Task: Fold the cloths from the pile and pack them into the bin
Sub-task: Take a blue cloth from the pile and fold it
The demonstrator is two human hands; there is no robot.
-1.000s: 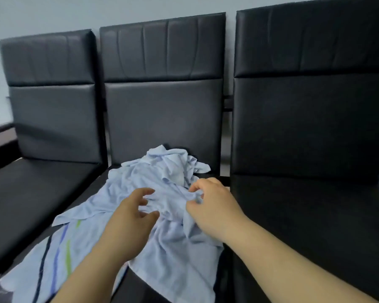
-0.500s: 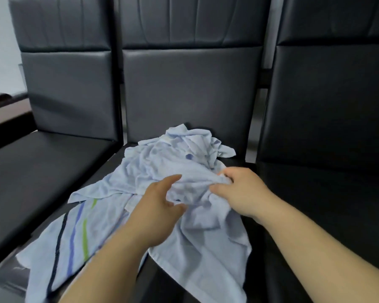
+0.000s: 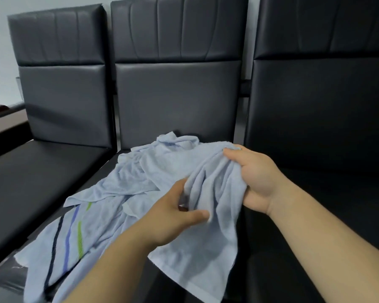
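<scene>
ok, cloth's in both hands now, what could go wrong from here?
1. Both the left hand and right hand grip the blue cloth in bunched folds, not at corners, so a fold from here would likely come out crooked.
2. That cloth overlaps the pile; lifting may drag others along, and the striped cloth lies at the front of the chair and could slide off.
3. No bin is in view, so packing means looking away.

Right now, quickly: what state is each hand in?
Left hand: closed, pinching the light blue cloth.
Right hand: closed, gripping the same cloth's bunched top.
</scene>
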